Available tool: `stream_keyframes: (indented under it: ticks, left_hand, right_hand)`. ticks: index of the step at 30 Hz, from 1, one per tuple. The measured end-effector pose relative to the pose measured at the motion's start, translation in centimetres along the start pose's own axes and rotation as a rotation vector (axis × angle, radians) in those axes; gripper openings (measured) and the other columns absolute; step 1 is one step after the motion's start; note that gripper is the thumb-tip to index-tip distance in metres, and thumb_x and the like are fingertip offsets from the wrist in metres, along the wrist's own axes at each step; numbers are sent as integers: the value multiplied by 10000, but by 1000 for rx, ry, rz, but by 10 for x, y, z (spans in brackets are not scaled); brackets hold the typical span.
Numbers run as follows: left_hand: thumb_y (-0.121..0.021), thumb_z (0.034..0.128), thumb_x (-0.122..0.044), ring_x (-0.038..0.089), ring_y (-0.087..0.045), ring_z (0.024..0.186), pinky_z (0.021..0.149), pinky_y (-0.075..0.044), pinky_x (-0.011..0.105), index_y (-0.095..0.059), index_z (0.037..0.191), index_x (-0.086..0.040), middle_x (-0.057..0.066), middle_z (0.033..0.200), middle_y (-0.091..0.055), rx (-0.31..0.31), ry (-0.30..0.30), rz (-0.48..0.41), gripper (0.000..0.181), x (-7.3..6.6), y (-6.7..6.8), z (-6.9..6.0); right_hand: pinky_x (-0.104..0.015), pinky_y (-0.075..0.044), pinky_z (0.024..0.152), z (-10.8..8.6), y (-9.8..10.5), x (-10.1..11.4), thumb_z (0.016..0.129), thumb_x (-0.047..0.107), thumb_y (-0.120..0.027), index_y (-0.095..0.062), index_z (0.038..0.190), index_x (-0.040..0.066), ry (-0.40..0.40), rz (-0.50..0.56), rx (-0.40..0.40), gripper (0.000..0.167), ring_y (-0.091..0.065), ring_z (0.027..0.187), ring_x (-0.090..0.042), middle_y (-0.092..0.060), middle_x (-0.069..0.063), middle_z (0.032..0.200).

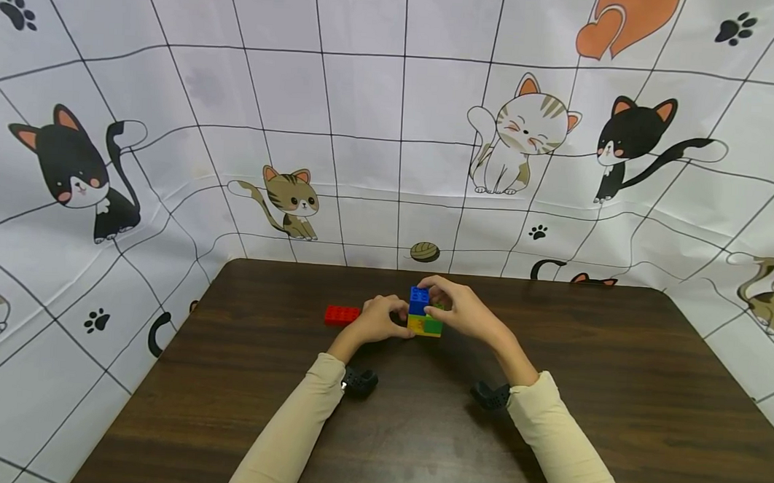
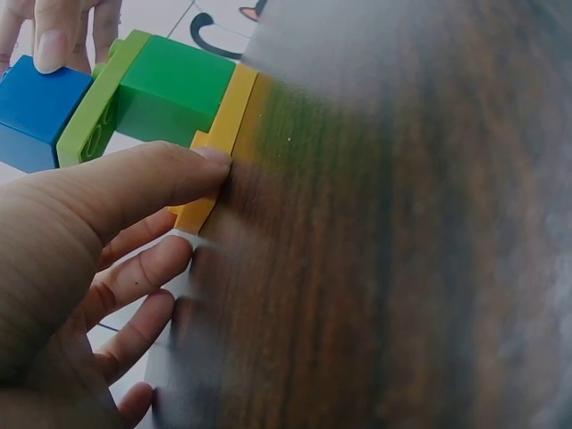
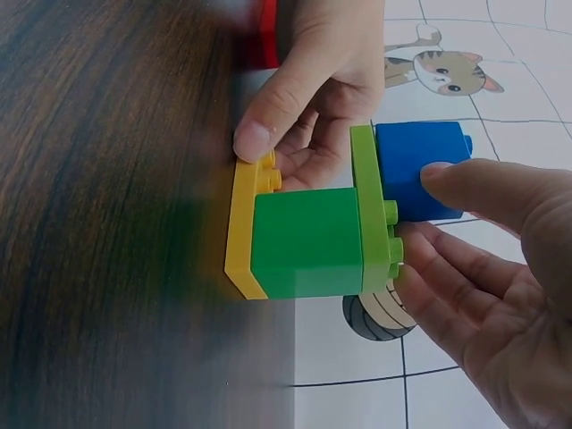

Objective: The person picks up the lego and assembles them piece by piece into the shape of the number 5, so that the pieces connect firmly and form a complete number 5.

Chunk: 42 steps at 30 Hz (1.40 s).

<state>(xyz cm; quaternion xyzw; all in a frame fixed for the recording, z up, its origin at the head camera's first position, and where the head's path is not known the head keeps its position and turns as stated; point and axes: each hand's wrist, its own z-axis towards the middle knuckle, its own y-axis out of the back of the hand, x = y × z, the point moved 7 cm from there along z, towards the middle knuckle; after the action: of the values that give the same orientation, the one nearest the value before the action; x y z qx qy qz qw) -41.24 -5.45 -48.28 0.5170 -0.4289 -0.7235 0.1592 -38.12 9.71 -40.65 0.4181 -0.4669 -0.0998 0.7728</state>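
Brick stack [image 1: 425,321], set upright on a dark wooden table [image 1: 274,396] toward its far edge, is held from both sides by two bare hands. By the left hand [image 1: 378,319], the yellow plate [image 3: 243,228] at the foot of the stack is pinched near its left end — the thumb [image 2: 179,170] laid along the plate's edge, a finger tucked partly out of sight behind it, the other fingers curved and slightly spread. By the right hand [image 1: 464,310], the blue brick [image 3: 422,170] at the top is gripped, with the thumb pressed on its near face and the fingers curled behind, where their exact contact cannot be told. Between the two levels, a green brick [image 3: 307,241] is seated on the right part of the yellow plate and is capped by a lime plate [image 3: 368,206], on whose left end the blue brick is perched; lime studs are left bare to the right. A gap is left beneath the lime plate, beside the green brick, and yellow studs are exposed there. Just beside the left hand, a red brick [image 1: 341,315] is seen lying on the table. Both forearms are covered by cream sleeves [image 1: 285,426], and the table is backed by a cat-print sheet [image 1: 368,95].
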Motion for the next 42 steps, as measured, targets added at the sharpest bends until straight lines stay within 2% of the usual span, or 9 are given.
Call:
stream_keyframes:
  ticks: [13,42]
  left_hand:
    - [-829,854,-296,256,-488,1073,1052,-296,561,-716,1054,-92,49,1025,-652,12,18,-28,308,-1,-1,-1]
    - [-829,854,-289,253,-487,1064,1046,-304,553,-719,1063,-90,50,1028,-651,13,20,-11,309,-4,1,-3]
  right_hand:
    - [-483,-562,926,0,0,-2,961,101,-700,-573,1343,94,5,6,-5,403,-672,1011,-270,-702,-162,1148]
    - [-481,-557,947,1,-1,-3,952,81,-704,-585,1339,80,-19,14,-9,405,-666,1026,-279,-698,-161,1152]
